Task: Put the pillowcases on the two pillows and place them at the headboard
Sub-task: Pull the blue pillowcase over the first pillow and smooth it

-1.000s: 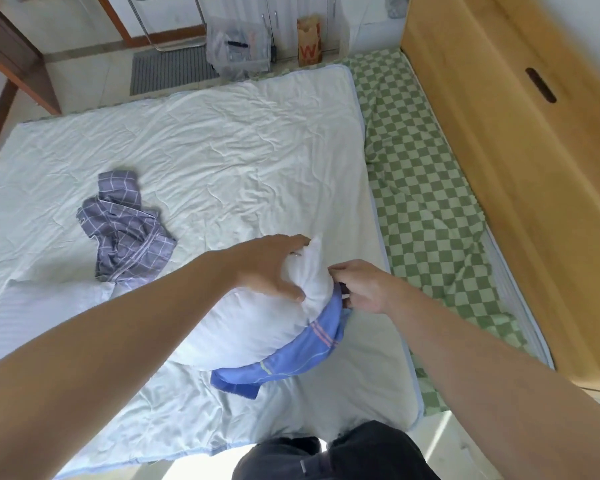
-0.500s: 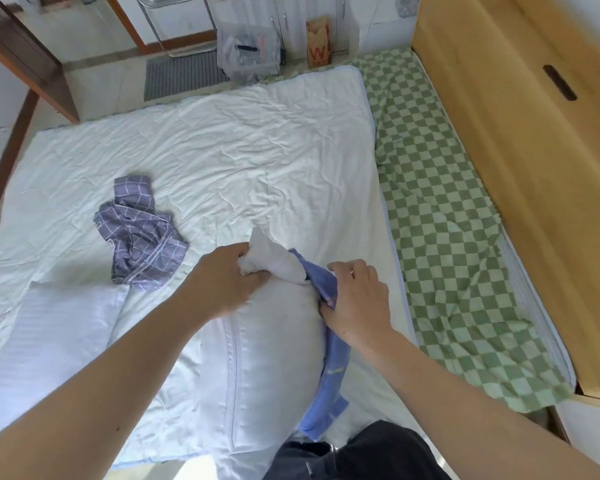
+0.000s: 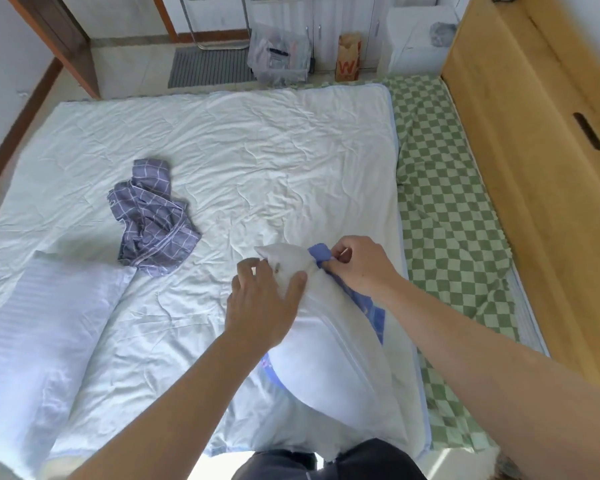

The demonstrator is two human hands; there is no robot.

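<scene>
While the white pillow [image 3: 329, 362] lies on the bed [image 3: 257, 161] just before me, my left hand [image 3: 260, 306] grips its far corner and my right hand [image 3: 357, 265] pinches the blue pillowcase [image 3: 321, 251] beside it. Farther left lie a second pillow [image 3: 39, 327] and a crumpled purple checked pillowcase [image 3: 149, 216].

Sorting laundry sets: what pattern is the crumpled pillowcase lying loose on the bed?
Greyish-purple with a thin white grid check, seen in the head view.
</scene>
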